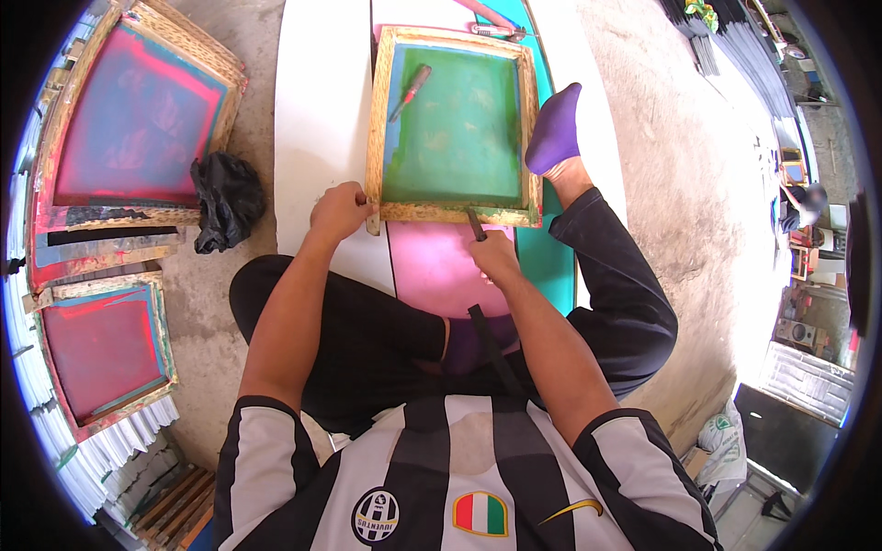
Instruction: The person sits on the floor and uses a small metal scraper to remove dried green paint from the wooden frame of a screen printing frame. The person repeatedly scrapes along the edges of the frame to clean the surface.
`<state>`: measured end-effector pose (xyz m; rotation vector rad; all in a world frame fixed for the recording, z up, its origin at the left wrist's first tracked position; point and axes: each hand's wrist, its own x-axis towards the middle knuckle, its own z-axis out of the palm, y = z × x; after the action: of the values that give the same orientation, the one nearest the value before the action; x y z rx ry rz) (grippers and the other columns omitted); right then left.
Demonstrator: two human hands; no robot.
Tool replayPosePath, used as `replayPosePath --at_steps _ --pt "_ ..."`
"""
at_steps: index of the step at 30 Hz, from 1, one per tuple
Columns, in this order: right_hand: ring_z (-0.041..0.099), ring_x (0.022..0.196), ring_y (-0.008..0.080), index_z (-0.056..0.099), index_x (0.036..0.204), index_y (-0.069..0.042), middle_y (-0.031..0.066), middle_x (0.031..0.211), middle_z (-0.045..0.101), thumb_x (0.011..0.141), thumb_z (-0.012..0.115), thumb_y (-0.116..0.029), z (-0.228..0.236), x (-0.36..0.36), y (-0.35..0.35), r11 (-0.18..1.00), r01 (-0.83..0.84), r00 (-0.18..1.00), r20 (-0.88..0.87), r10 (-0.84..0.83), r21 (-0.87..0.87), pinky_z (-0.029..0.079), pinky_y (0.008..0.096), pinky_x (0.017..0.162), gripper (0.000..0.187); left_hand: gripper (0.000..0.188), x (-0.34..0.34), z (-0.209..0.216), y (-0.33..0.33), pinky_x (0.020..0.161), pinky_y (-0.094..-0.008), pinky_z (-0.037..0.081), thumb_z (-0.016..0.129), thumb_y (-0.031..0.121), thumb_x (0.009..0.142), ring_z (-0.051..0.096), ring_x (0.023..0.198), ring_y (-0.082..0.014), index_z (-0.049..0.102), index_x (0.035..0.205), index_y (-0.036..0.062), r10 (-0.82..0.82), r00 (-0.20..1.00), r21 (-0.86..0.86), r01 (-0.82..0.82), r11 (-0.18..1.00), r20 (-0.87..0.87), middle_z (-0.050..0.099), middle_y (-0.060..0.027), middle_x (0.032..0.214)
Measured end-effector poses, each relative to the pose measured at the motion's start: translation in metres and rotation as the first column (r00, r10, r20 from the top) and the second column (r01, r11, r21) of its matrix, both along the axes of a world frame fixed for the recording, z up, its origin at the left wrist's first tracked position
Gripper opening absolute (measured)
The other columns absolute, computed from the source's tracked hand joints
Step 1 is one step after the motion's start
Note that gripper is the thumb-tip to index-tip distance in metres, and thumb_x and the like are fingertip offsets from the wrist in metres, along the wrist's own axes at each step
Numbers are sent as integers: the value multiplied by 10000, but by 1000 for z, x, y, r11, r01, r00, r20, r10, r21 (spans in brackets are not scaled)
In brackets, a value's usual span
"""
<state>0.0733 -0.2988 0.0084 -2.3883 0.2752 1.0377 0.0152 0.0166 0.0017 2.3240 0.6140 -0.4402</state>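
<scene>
Wooden frame (533, 138) with green mesh, lying on a white, pink and teal surface (450, 262) before the seated person. The right hand (496, 257) is closed around a narrow dark tool (476, 225), its far end at the near rail. The left hand (339, 211) has its fingers curled at the near left corner; whether they grip cannot be told. A screwdriver (418, 81) rests on the mesh; 2 red-and-blue screens (138, 119) stand at left.
</scene>
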Motion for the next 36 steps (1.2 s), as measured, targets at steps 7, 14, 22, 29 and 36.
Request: replayPosePath --at_steps 7,14,22,29,36 --pt "715 689 313 710 936 -9 197 797 732 868 622 -238 -75 -27 -14 999 -46 914 403 43 -2 577 453 659 254 362 -8 -15 1 779 -427 553 848 344 840 724 885 -304 728 954 22 32 993 -43 -27 999 114 748 -147 943" --pt "712 792 445 692 914 -8 253 805 710 866 640 -258 -36 -40 6 954 -69 973 229 1 293 547 516 746 260 267 -6 29 -11 781 -425 556 825 287 833 715 899 -315 761 981 75 -131 967 66 119 991 219 752 -107 952" --pt "696 790 460 675 911 -1 260 802 693 853 657 -258 -16 -56 69 874 -303 940 271 208 380 540 522 741 264 180 -22 30 -23 806 -444 563 755 217 874 712 931 -310 792 1024 125 -430 721 168 408 897 544 758 -73 954" --pt "732 710 316 676 924 -6 214 832 722 867 633 -250 7 -47 83 881 -277 959 51 280 384 563 443 655 255 138 -24 20 -11 786 -455 568 720 242 876 714 917 -308 788 945 144 -476 766 260 400 879 432 756 -58 915" --pt "723 707 222 677 1096 4 108 814 695 875 656 -178 16 -43 88 806 -173 951 -118 287 566 546 355 584 286 150 -20 13 6 777 -470 574 742 301 866 723 866 -334 827 905 184 -346 907 285 275 918 240 768 -75 886"
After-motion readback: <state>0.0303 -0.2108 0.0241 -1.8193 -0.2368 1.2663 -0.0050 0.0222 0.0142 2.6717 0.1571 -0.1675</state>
